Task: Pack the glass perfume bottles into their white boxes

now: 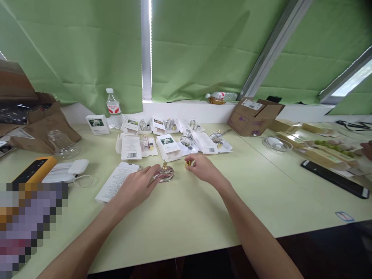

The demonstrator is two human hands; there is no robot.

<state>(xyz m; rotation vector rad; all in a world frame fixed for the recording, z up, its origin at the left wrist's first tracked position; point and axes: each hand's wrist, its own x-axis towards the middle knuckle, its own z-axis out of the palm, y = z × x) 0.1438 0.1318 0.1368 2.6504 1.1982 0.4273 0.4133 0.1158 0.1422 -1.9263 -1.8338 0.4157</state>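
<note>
A clear glass perfume bottle (166, 174) with a gold neck lies on the pale green table (186, 217). My left hand (138, 184) has its fingers closed on the bottle's left side. To the right of the bottle, my right hand (202, 167) pinches a small gold cap (188, 164) just above the tabletop, apart from the bottle. Under and beyond my left wrist lies a white printed box (116, 182). Behind both hands, several white boxes, among them one with a flower picture (167, 144), lie with glass bottles and caps beside them.
An upright water bottle (113, 108) and a white box (98, 124) are at the back left. Cardboard boxes (250, 118) stand back right. A yellow-black case (33, 170), glass jar (62, 143) and white charger (66, 170) lie left; a black bar (334, 179) lies right, near a person's hand.
</note>
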